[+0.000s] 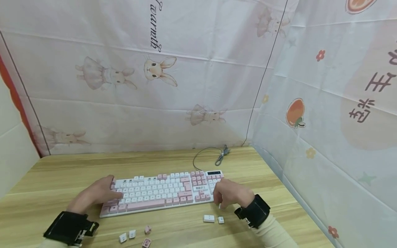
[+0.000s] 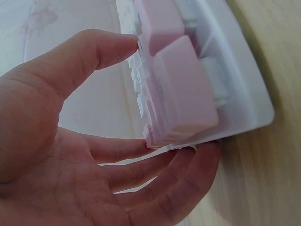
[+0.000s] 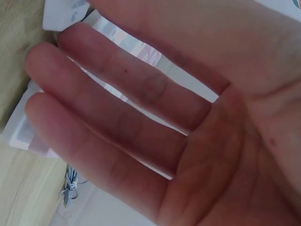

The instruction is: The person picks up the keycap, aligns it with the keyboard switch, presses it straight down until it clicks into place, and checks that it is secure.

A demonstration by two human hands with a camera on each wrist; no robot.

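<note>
A white and pink keyboard [image 1: 149, 191] lies on the wooden table. My left hand [image 1: 96, 193] grips its left end, the thumb over the keys and the other fingers along the side edge. Pink keycaps [image 2: 183, 89] at that corner show close up in the left wrist view. By the keyboard's front right corner, my right hand [image 1: 231, 193] pinches a white keycap [image 3: 63, 14] between thumb and index finger, its other fingers loosely bent. Just in front of this hand lie a wide white keycap [image 1: 209, 218] and a small white keycap [image 1: 221, 220].
Nearer me on the left are two loose white keycaps [image 1: 132, 234] and two pink keycaps [image 1: 146, 243]. A bundled grey cable [image 1: 221, 156] runs from the keyboard's back. Printed fabric [image 1: 173, 86] hangs behind the table [image 1: 77, 167] and along its right side.
</note>
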